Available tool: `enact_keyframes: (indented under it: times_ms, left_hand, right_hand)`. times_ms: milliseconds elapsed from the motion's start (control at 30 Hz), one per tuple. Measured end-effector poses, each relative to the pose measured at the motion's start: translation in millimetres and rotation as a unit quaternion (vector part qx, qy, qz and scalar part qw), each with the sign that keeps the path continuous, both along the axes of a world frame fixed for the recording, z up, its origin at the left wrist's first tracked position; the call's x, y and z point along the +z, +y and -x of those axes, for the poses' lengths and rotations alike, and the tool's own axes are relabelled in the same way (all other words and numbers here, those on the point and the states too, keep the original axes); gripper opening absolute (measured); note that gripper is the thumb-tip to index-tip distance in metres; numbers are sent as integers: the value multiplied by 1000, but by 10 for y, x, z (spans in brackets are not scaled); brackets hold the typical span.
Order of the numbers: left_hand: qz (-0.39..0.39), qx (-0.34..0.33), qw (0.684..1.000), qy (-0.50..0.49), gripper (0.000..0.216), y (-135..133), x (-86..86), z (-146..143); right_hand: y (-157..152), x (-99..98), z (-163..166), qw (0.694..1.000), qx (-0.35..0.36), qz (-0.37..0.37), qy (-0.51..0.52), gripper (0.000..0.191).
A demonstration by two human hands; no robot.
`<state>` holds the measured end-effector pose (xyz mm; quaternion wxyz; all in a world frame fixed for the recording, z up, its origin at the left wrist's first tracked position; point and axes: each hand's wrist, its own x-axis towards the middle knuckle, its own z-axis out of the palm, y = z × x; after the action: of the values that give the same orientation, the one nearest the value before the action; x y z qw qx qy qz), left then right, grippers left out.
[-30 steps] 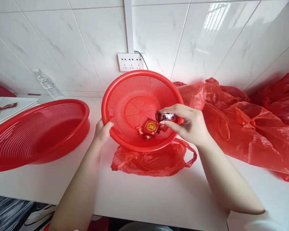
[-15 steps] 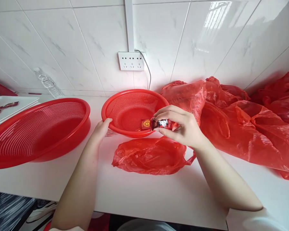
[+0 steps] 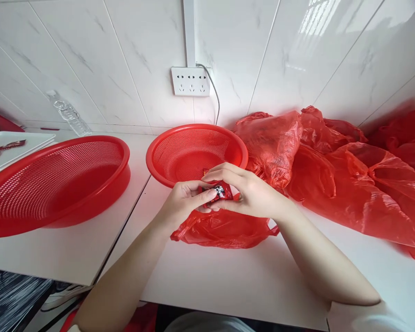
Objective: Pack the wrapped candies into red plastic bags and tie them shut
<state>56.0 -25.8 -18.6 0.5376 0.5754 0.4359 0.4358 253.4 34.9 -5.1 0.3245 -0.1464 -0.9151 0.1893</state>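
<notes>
A small red wrapped packet (image 3: 218, 191) with a black and white print is pinched between both hands, over the near rim of a round red plastic basket (image 3: 166, 133). My left hand (image 3: 188, 198) closes on its left end, thumb on top. Around the right end the fingers of my right hand (image 3: 244, 189) are closed. Just behind my right fingers, a sliver of another red and yellow packet (image 3: 205, 172) shows in the basket; the rest of it is hidden. Beneath my hands lies a crumpled red plastic bag (image 3: 228, 235).
A larger red basket (image 3: 121, 184) leans tilted on the left. Behind it are white trays (image 3: 27, 138) and a clear plastic bottle (image 3: 69, 113). Full red plastic bags (image 3: 352, 184) crowd the right side. A socket panel (image 3: 191, 81) with a cable is on the tiled wall.
My left hand has let go of the basket's rim and moved right to grip the packet. My right hand has brought the packet slightly left and nearer to me.
</notes>
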Motion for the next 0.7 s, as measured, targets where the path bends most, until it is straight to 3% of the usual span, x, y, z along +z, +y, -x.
enact_keyframes:
  times_ms: [100, 433, 533, 600, 700]
  left_hand:
    - [17, -10, 1000, -19, 22, 104, -102, 39]
    - [34, -30, 999, 10, 27, 145, -141, 66]
    - [-31, -3, 1000, 5, 24, 112, -164, 23]
    - [-95, 26, 995, 5, 19, 81, -173, -9]
    - [-132, 51, 990, 8, 18, 31, -166, -54]
  right_hand:
    - [20, 32, -29, 999, 19, 44, -3, 41]
    - [74, 64, -117, 997, 18, 77, -10, 21]
    - [49, 60, -99, 982, 16, 186, 8, 39]
    - [37, 18, -61, 958, 2, 286, 27, 32]
    - [37, -102, 36, 938, -14, 344, 34, 30]
